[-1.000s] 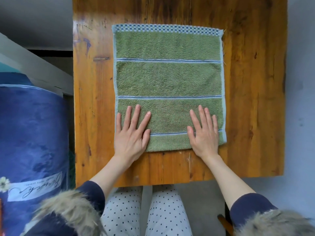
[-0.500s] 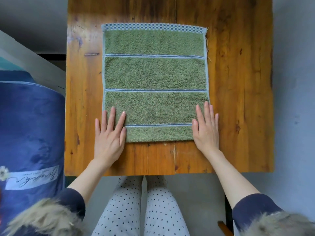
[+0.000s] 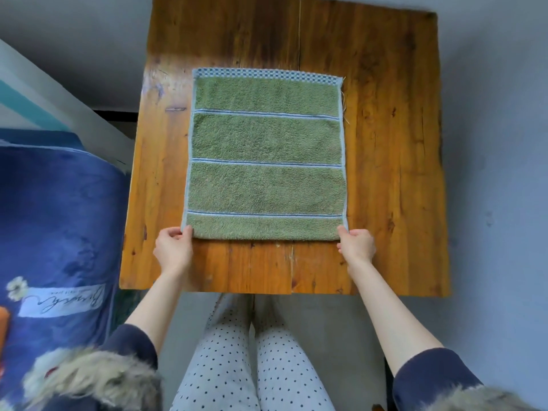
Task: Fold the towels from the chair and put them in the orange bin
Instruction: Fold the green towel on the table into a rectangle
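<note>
A green towel with thin blue stripes and a checkered far hem lies flat on the wooden table. My left hand pinches the towel's near left corner. My right hand pinches its near right corner. Both corners still rest on the tabletop. An orange sliver shows at the far left edge; I cannot tell what it is. No chair is in view.
A large blue padded object with a white label stands close to the table's left side. A white sloping board runs behind it. Grey floor surrounds the table. My legs in dotted trousers are under the near edge.
Both hands slid outward from lying flat on the towel's near part to its two near corners and closed on them. The towel stayed flat.
</note>
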Available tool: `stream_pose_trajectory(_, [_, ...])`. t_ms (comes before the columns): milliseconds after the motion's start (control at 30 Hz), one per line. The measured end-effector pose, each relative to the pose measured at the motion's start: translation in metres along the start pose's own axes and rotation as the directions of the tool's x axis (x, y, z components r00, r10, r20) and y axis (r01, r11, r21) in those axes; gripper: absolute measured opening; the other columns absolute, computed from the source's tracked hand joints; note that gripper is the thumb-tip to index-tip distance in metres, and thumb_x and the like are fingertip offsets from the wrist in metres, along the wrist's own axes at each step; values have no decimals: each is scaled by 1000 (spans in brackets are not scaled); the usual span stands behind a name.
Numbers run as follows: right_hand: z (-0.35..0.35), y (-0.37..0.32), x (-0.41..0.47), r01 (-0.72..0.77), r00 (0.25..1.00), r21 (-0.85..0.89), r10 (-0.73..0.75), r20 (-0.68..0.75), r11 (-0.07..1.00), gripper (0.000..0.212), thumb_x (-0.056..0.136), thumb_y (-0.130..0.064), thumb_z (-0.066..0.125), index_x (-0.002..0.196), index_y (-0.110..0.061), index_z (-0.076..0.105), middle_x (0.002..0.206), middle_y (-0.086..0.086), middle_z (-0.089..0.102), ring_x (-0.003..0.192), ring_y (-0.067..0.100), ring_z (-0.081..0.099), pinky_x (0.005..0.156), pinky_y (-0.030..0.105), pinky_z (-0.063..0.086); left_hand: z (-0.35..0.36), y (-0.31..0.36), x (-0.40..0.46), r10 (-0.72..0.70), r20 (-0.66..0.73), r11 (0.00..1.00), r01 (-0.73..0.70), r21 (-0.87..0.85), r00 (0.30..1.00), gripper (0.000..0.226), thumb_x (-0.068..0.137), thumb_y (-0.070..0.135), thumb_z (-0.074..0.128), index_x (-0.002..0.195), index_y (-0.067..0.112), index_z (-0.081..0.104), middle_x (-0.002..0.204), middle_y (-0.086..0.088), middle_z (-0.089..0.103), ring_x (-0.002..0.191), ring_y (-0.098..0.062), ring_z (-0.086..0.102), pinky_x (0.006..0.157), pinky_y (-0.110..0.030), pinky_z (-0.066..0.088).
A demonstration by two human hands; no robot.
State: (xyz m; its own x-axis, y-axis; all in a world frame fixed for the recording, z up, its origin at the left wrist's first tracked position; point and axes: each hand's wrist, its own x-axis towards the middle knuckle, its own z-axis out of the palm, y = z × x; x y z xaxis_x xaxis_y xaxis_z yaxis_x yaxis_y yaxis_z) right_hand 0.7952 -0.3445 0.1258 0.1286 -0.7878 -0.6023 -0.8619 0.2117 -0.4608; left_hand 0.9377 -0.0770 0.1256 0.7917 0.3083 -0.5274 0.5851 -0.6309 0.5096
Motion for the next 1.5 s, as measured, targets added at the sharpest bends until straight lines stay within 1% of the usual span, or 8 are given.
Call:
stream_pose_trajectory(200, [-3,-7,12,-163,985,93,156,72,982,14,89,-14,60,94,-1,64,63,4,60,57,12,55,55,25,45,-4,7,18,-99,65,988,105,-110,993,16,81,21,70,89,8,64,79,-12,69,80,-26,67,91,-40,50])
stream_pose_trajectory(433, [-18,8,-11,149,985,240,-166,55,959,7,93,-9,53,98,-10,48,88,8,57,65,12,53,60,24,46,-27,4,-5,57,145,929,1,-371,988,25,89,2,58,76,17,43,94,-14,55,65,-17,62,60,-15,52])
stream_pose_trajectory(600, [-37,10,-28,441,882,119,-455,126,889,13,94,-7,49,96,-17,57,90,-3,59,79,16,57,69,26,47,-50,5,-20,355,260,929,-307,-208,898,12,92,5,53,94,12,63,90,-9,65,74,-17,60,74,-26,49])
stream_pose_trajectory(800, [-58,4,-29,573,809,-174,-520,272,801,25,95,-6,45,113,-11,62,107,-2,53,96,12,51,82,22,37,-68,12,-17,466,413,869,-493,-48,782,27,91,0,52,108,17,63,98,-3,64,89,-13,59,82,-26,47])
stream_pose_trajectory(933, [-67,2,-33,637,760,-247,-542,360,730,29,93,-1,47,119,-10,57,109,-4,47,91,8,49,82,21,38,-73,14,-21,505,347,834,-551,41,790,24,85,2,63,105,14,66,93,-4,65,84,-13,59,77,-26,46])
stream_pose_trajectory(1133, [-88,3,-38,603,784,-209,-524,332,770,10,88,-11,61,96,-13,66,92,-2,53,81,13,50,68,18,36,-83,16,-35,524,282,821,-564,85,804,14,84,16,67,96,9,70,88,-5,62,74,-8,51,62,-15,37])
stream_pose_trajectory(1333, [-121,9,-41,467,817,-71,-399,416,881,8,88,-14,62,92,-8,66,114,-2,52,106,10,46,93,23,31,-106,11,-38,422,436,888,-459,-22,795,12,81,25,69,83,13,71,100,6,61,95,-6,55,80,-21,39])
stream_pose_trajectory(1500, [-127,-8,-39,264,832,202,-329,448,943,12,91,-12,57,97,-7,66,101,6,67,98,15,58,98,36,44,-108,30,-47,423,429,906,-355,-232,799,11,86,24,63,86,15,70,77,14,71,79,6,60,75,-15,40])
